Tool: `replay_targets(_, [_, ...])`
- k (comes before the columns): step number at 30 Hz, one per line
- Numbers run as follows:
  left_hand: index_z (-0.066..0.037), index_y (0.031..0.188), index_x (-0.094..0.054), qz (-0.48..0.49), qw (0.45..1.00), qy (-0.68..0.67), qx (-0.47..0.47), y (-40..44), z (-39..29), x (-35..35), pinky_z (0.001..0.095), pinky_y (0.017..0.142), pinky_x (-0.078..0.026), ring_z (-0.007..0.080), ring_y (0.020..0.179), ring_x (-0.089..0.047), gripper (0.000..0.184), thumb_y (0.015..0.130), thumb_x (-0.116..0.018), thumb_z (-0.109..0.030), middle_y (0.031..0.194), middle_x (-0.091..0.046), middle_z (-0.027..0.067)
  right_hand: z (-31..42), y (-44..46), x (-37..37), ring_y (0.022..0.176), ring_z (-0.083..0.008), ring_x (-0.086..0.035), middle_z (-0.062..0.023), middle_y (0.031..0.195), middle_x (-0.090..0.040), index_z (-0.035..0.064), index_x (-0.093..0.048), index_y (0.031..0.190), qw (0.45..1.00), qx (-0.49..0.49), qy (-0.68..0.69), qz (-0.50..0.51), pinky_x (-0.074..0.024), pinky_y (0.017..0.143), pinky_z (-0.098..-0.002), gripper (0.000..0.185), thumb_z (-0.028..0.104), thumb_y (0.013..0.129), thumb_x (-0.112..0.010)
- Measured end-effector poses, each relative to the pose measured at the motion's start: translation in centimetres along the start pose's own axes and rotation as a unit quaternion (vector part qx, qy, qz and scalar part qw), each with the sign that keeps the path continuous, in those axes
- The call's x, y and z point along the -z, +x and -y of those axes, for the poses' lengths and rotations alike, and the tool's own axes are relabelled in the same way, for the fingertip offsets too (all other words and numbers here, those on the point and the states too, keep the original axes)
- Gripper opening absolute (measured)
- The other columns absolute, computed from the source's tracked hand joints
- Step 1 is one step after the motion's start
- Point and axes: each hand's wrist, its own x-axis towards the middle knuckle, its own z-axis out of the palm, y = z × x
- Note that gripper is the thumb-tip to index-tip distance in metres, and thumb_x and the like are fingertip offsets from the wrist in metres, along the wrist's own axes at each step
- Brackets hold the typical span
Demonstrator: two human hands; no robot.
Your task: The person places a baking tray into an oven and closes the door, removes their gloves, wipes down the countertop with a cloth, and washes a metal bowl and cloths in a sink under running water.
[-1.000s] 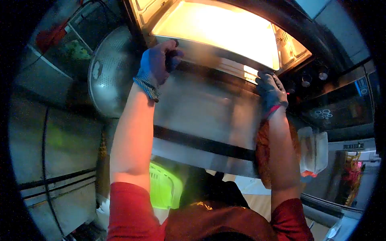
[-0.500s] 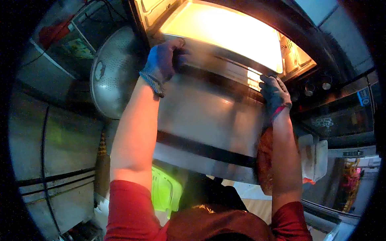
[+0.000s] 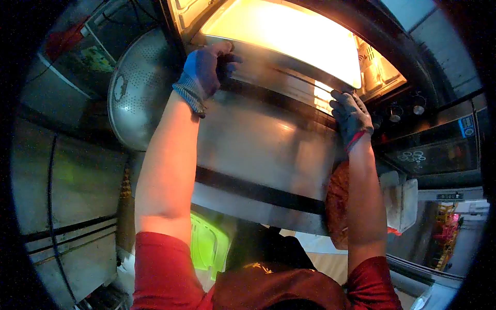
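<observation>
A wide baking tray [image 3: 289, 63] lies partly inside the lit oven [image 3: 380, 67], its surface washed out by the glare. At its left front corner, my left hand [image 3: 204, 72], in a blue-and-grey knit glove, is closed with the thumb up at the rim. My right hand [image 3: 352, 114], in a grey glove with a red cuff, has its fingers curled at the tray's right front corner. Below both hands, the oven door [image 3: 263, 147] is folded down and open.
A large perforated metal bowl [image 3: 137, 93] stands left of the oven. Oven knobs [image 3: 395, 113] sit on the right. Under my right forearm is a reddish-brown rounded thing [image 3: 337, 199], with plastic containers [image 3: 403, 201] beside it. A bright green plastic item [image 3: 206, 243] is below the door.
Both hands and the tray's front edge have shifted slightly toward the oven. The view has moved a little too. Both hands keep their hold.
</observation>
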Motion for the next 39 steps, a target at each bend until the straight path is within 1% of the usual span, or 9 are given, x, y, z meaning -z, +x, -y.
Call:
replay_targets(1, [-0.004, 0.097, -0.058, 0.0, 1.0, 0.01, 0.002, -0.1, -0.2, -0.1, 0.0242, 0.051, -0.046, 0.0122, 0.058, -0.056, 0.023, 0.086, -0.056, -0.024, 0.083, -0.065, 0.0088, 0.0, 0.0, 0.0, 0.062, -0.016, -0.06, -0.0081, 0.082, -0.066, 0.0043, -0.062, 0.093, 1.0, 0.008, 0.03, -0.005, -0.0486, 0.053, -0.0248, 0.024, 0.014, 0.073, -0.072])
replay_targets(2, [-0.004, 0.097, -0.058, 0.0, 1.0, 0.021, 0.003, -0.2, -0.3, -0.2, 0.0243, 0.051, -0.047, 0.0121, 0.058, -0.056, 0.023, 0.086, -0.056, -0.024, 0.084, -0.065, 0.0091, 0.1, 0.2, 0.1, 0.062, -0.016, -0.06, -0.0081, 0.082, -0.066, 0.0043, -0.062, 0.093, 1.0, 0.008, 0.029, -0.005, -0.0486, 0.053, -0.0248, 0.024, 0.014, 0.073, -0.072])
replay_targets(4, [-0.004, 0.097, -0.057, 0.009, 1.0, 0.02, -0.004, 0.1, -0.2, -0.2, 0.0243, 0.051, -0.046, 0.0121, 0.059, -0.056, 0.023, 0.086, -0.056, -0.024, 0.084, -0.065, 0.0092, 0.1, 0.5, 0.5, 0.086, -0.0233, -0.062, -0.0155, 0.105, -0.063, 0.0047, -0.051, 0.114, 0.999, -0.012, -0.038, 0.02, -0.0496, 0.07, -0.0312, 0.03, 0.017, 0.088, -0.057])
replay_targets(10, [-0.003, 0.098, -0.057, 0.014, 0.999, 0.029, -0.014, 0.7, -0.1, -0.1, 0.0238, 0.051, -0.046, 0.0119, 0.06, -0.056, 0.024, 0.087, -0.054, -0.025, 0.085, -0.065, 0.0099, 0.5, 0.4, -0.1, 0.089, -0.0243, -0.061, -0.0139, 0.105, -0.063, 0.0047, -0.049, 0.116, 0.996, -0.007, -0.085, 0.008, -0.0491, 0.074, -0.0313, 0.031, 0.018, 0.088, -0.057])
replay_targets(19, [-0.004, 0.1, -0.057, 0.008, 1.0, 0.006, 0.0, 2.1, 0.2, -0.4, 0.0239, 0.051, -0.046, 0.0125, 0.06, -0.057, 0.024, 0.088, -0.054, -0.025, 0.085, -0.065, 0.0103, 0.2, 2.2, 0.4, 0.08, -0.0143, -0.06, -0.0077, 0.099, -0.065, 0.007, -0.059, 0.102, 0.996, 0.002, -0.083, 0.045, -0.0453, 0.064, -0.0242, 0.018, 0.018, 0.088, -0.056])
replay_targets(23, [-0.005, 0.1, -0.057, 0.018, 1.0, -0.003, -0.003, 3.1, 0.5, -0.1, 0.0249, 0.051, -0.045, 0.0125, 0.061, -0.058, 0.023, 0.087, -0.054, -0.024, 0.085, -0.065, 0.0103, 0.8, 2.0, -0.1, 0.078, -0.0144, -0.06, -0.0071, 0.098, -0.065, 0.0071, -0.059, 0.102, 0.994, 0.008, -0.103, 0.032, -0.0452, 0.061, -0.0239, 0.018, 0.019, 0.088, -0.056])
replay_targets(35, [-0.004, 0.095, -0.059, -0.002, 0.999, 0.036, -0.018, 3.2, 0.0, -0.8, 0.0241, 0.052, -0.046, 0.0124, 0.063, -0.059, 0.021, 0.087, -0.053, -0.023, 0.087, -0.066, 0.0081, 1.1, 2.7, -0.6, 0.081, -0.0161, -0.062, -0.0078, 0.101, -0.065, 0.0065, -0.055, 0.11, 0.988, -0.003, -0.152, 0.031, -0.0478, 0.066, -0.0262, 0.026, 0.022, 0.088, -0.055])
replay_targets(38, [-0.004, 0.094, -0.06, 0.04, 0.992, 0.108, -0.058, 4.5, 0.7, 0.2, 0.024, 0.053, -0.047, 0.0134, 0.064, -0.06, 0.022, 0.087, -0.053, -0.023, 0.087, -0.066, 0.0079, 0.8, 3.1, -0.5, 0.082, -0.017, -0.062, -0.0088, 0.1, -0.065, 0.0056, -0.052, 0.116, 0.989, -0.017, -0.149, 0.011, -0.048, 0.067, -0.0269, 0.033, 0.022, 0.087, -0.057])
replay_targets(39, [-0.004, 0.094, -0.06, 0.038, 0.992, 0.107, -0.061, 5.1, 1.2, 0.7, 0.024, 0.053, -0.047, 0.0134, 0.064, -0.06, 0.022, 0.087, -0.053, -0.023, 0.087, -0.066, 0.0079, -0.2, 4.1, 0.6, 0.081, -0.0178, -0.062, -0.0098, 0.101, -0.065, 0.0052, -0.05, 0.118, 0.996, -0.012, -0.089, 0.02, -0.0481, 0.066, -0.0266, 0.036, 0.022, 0.087, -0.058])
